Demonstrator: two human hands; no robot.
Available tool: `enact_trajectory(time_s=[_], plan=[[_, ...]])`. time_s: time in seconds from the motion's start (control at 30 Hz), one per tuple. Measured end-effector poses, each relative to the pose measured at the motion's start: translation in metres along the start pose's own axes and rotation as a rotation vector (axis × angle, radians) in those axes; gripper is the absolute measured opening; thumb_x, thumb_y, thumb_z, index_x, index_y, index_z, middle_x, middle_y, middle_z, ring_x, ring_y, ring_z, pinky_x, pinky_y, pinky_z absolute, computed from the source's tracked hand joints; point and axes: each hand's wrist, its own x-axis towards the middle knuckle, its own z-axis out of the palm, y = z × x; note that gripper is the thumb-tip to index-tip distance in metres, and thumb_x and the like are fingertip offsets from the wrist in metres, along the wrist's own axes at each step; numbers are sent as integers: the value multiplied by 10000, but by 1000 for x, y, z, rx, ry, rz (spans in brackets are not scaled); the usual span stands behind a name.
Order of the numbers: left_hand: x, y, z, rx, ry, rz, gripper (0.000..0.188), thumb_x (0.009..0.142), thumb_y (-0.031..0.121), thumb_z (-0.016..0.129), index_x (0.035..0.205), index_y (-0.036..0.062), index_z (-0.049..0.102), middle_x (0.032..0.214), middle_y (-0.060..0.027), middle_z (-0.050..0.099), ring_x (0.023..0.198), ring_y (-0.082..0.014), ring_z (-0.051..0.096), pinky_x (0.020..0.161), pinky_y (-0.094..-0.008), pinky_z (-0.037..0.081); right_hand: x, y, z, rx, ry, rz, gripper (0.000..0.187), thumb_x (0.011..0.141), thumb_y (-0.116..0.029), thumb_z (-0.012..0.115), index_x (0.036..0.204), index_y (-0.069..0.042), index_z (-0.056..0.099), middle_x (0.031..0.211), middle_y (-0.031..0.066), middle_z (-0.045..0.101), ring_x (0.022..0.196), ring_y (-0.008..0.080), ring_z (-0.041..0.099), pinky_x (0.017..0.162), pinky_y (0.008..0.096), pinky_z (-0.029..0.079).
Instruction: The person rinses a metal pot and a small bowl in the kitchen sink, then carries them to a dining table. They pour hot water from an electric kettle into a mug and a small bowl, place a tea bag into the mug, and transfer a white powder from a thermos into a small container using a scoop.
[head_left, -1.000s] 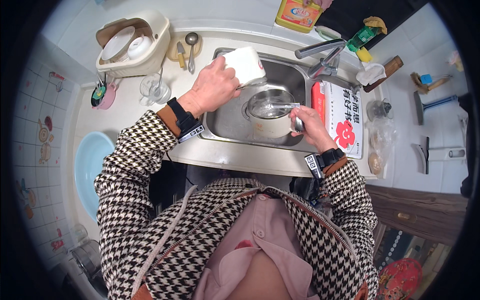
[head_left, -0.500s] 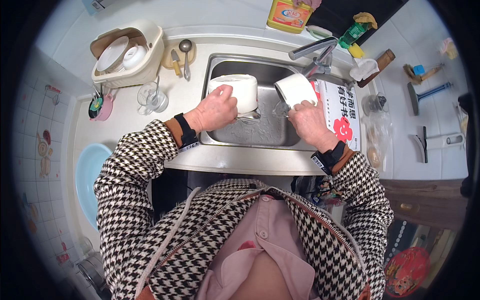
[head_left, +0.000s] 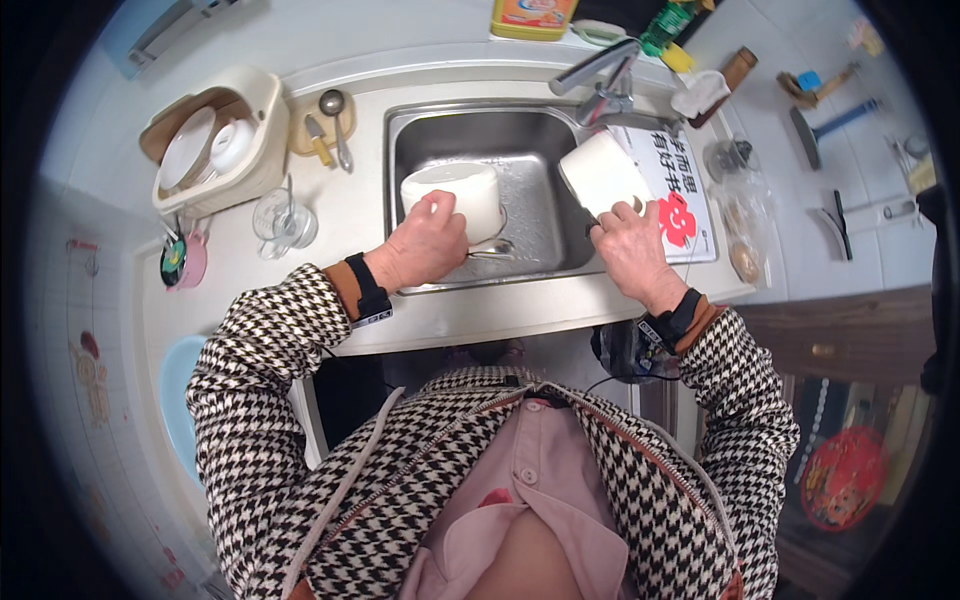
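Left hand (head_left: pixel 425 245), fingers gripping a white mug (head_left: pixel 470 200); right hand (head_left: pixel 635 248), fingers clasping a tilted cup (head_left: pixel 603 172); sink (head_left: pixel 545 232) beneath left fingers.

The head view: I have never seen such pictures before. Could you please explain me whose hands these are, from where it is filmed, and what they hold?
There is no machine here: these are a person's own bare hands. A wide fisheye camera worn on the head looks down, so straight edges bend. The left hand holds a white container at the sink; the right hand holds a tilted white mug. On the counter stand a dish basket and a glass mug.
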Motion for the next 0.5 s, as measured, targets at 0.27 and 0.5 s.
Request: enact_trajectory(time_s=[0.27, 0.5], plan=[[11, -17, 4, -163, -73, -247, 191, 832, 279, 645, 781, 130, 754, 781, -55, 633, 906, -313, 574, 728, -410, 537, -25, 18, 19, 682, 115, 458, 148, 883, -205, 684, 815, -77, 714, 762, 34, 632, 712, 172, 608, 648, 408, 452], [26, -38, -2, -640, -28, -872, 533, 1040, 371, 400, 782, -6, 676, 716, -199, 680, 643, -322, 684, 642, -475, 546, -136, 14, 10, 2049, 133, 998, 257, 1004, -300, 582, 898, -90, 686, 777, -37, 591, 622, 89, 586, 518, 275, 555]])
